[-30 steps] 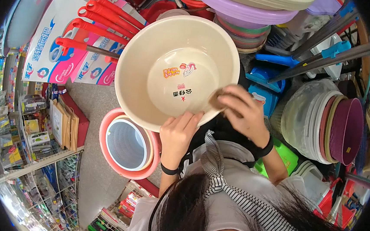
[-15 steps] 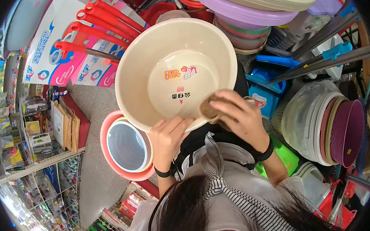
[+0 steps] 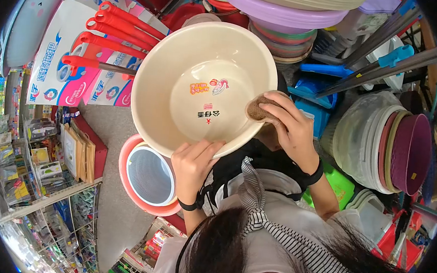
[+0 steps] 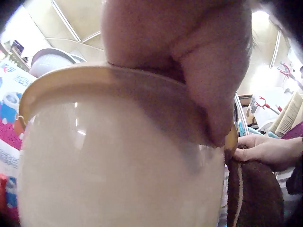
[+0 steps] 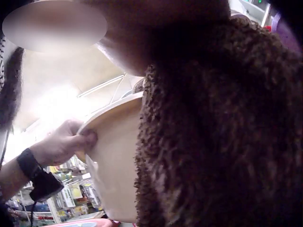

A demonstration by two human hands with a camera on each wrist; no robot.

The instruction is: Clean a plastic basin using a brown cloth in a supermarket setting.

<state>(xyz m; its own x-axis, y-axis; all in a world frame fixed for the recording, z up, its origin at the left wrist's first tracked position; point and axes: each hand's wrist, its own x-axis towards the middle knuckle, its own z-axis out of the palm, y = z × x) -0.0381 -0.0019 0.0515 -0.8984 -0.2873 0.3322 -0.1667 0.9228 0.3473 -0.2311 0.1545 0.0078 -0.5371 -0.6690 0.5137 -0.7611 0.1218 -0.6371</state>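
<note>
Stocked shop shelves [image 3: 52, 195] beside grey floor [image 3: 114, 128]. Round cream plastic basin [image 3: 168, 84], above floor: left hand [image 3: 191, 169] grips rim; right hand [image 3: 294, 135] grips brown fleecy cloth [image 3: 258, 110] against it. Wrist views add outer wall [image 4: 118, 165], apparently plain.

Black "公仔面" inside cream basin [image 3: 183, 67]; blue "旋转拖把" on pink-white carton [image 3: 62, 29].

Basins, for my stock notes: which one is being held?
The cream basin with printed lettering inside: the left hand grips its rim, while no hand touches the pink basin or purple basin.
</note>
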